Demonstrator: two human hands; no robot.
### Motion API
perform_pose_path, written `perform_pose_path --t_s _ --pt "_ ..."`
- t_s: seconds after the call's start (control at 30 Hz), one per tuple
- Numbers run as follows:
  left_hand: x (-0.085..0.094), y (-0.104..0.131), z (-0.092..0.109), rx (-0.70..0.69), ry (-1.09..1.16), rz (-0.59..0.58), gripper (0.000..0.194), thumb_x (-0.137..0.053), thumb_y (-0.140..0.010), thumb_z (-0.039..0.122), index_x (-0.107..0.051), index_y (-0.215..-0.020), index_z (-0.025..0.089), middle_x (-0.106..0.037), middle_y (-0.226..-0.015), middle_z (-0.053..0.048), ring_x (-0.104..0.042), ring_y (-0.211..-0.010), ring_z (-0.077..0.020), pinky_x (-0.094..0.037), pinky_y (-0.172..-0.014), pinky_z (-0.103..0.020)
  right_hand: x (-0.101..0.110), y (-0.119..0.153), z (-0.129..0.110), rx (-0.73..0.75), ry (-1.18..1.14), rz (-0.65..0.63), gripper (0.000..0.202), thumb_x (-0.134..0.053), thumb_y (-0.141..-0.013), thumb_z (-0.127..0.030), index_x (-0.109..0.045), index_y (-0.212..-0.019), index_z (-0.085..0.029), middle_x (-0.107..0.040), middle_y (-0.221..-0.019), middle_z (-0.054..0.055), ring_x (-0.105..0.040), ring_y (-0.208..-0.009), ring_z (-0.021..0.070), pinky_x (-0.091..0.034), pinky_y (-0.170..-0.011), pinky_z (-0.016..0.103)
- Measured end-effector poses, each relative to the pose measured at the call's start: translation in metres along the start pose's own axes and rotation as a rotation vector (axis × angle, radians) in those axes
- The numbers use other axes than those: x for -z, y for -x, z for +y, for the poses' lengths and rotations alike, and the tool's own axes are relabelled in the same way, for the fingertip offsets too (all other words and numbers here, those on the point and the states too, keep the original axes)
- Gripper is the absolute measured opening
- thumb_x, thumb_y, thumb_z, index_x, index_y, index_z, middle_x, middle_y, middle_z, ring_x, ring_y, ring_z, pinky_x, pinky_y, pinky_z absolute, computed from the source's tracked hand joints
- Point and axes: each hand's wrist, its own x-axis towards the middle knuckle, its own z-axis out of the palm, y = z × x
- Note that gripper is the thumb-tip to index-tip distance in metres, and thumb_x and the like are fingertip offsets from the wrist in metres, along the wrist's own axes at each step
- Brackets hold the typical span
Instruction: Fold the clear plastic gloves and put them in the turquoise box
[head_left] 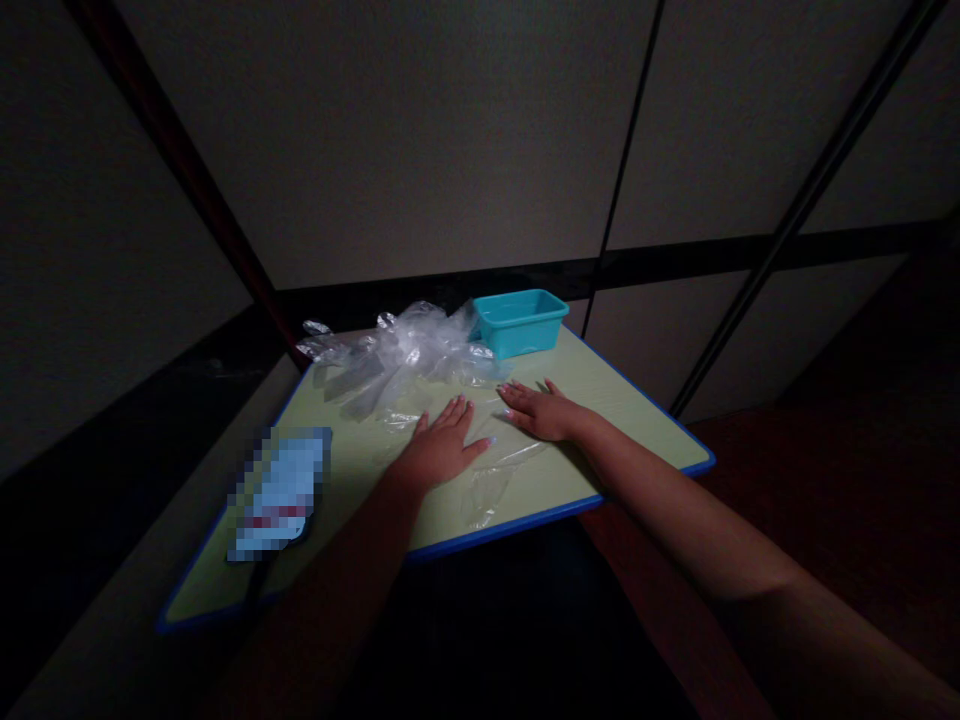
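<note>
My left hand (442, 445) lies flat, palm down, with its fingers apart, on a thin clear plastic glove (487, 492) spread over the tabletop. To its right, my right hand (536, 410) also rests palm down with fingers stretched out, touching the upper right part of the same plastic. Parts of the glove are hidden beneath both hands, and its outline is hard to make out. Beyond my fingers sits a loose, crumpled heap of clear plastic gloves (409, 350). Neither hand grips anything.
A turquoise plastic basket (523, 335) stands at the back of the table, touching the heap. The pale yellow table (630, 430) has a blue edge. A blurred-out flat device (281, 490) lies at the left. Panelled cabinet doors (420, 150) rise behind.
</note>
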Motion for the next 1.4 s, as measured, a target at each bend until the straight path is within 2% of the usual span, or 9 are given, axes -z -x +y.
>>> perform_pose_path --t_s 0.2,0.5,0.63,0.77,0.9,1.13,1.4 --pt "-0.001 0.000 0.000 0.002 0.001 0.009 0.073 -0.022 -0.088 0.061 -0.012 -0.146 0.018 -0.005 -0.152 -0.006 -0.004 -0.140 -0.0219 -0.007 -0.109 -0.051 0.002 0.001 0.003 -0.075 0.016 -0.035 0.059 -0.019 -0.093 -0.051 -0.012 -0.146 -0.027 -0.010 -0.152 0.003 -0.006 -0.139 0.0265 -0.006 -0.104 0.064" --pt "0.001 0.002 0.002 0.019 0.004 0.018 0.071 -0.023 -0.089 0.059 -0.013 -0.146 0.017 -0.006 -0.152 -0.006 -0.007 -0.140 -0.0224 -0.008 -0.108 -0.055 -0.004 -0.002 0.015 -0.120 0.021 -0.038 0.061 -0.017 -0.091 -0.056 -0.014 -0.146 -0.029 -0.002 -0.152 0.003 0.001 -0.139 0.0276 -0.009 -0.101 0.067" --pt "0.002 0.001 0.001 0.024 0.013 0.019 0.069 -0.019 -0.089 0.059 -0.013 -0.146 0.018 -0.007 -0.152 -0.006 -0.007 -0.140 -0.0226 -0.008 -0.108 -0.056 -0.002 -0.002 0.014 -0.121 -0.002 0.018 0.061 -0.021 -0.091 -0.056 -0.011 -0.146 -0.030 0.000 -0.152 0.004 0.000 -0.139 0.0279 -0.007 -0.101 0.066" --pt "0.002 0.001 -0.001 0.034 0.018 0.020 0.069 -0.019 -0.089 0.059 -0.014 -0.146 0.019 -0.006 -0.152 -0.005 -0.007 -0.140 -0.0219 -0.008 -0.108 -0.056 -0.002 -0.002 0.009 -0.032 -0.041 0.100 0.061 -0.025 -0.092 -0.053 -0.008 -0.146 -0.030 -0.004 -0.152 0.003 -0.004 -0.139 0.0262 -0.003 -0.103 0.064" --pt "0.002 0.001 -0.001 0.079 0.029 0.020 0.071 -0.019 -0.089 0.060 -0.012 -0.146 0.020 -0.006 -0.152 -0.006 -0.006 -0.140 -0.0228 -0.009 -0.108 -0.056 -0.005 -0.003 0.004 0.061 -0.063 0.035 0.059 -0.022 -0.093 -0.052 -0.013 -0.146 -0.029 -0.015 -0.151 0.004 -0.011 -0.139 0.0248 -0.002 -0.104 0.062" --pt "0.003 0.001 -0.002 0.097 0.051 -0.002 0.074 -0.020 -0.087 0.062 -0.010 -0.146 0.018 -0.002 -0.152 -0.006 -0.004 -0.140 -0.0221 -0.011 -0.108 -0.054 -0.006 -0.004 0.008 0.029 -0.019 0.024 0.055 -0.022 -0.093 -0.053 -0.017 -0.144 -0.033 -0.018 -0.150 0.003 -0.013 -0.138 0.0273 0.001 -0.100 0.068" --pt "0.002 -0.003 -0.006 0.095 0.035 -0.014 0.078 -0.019 -0.086 0.063 -0.006 -0.146 0.015 -0.001 -0.152 -0.004 -0.003 -0.140 -0.0215 -0.011 -0.109 -0.053 -0.005 -0.005 0.008 0.009 -0.010 0.019 0.057 -0.024 -0.091 -0.054 -0.017 -0.144 -0.034 -0.018 -0.150 0.004 -0.012 -0.138 0.0289 -0.002 -0.099 0.068"
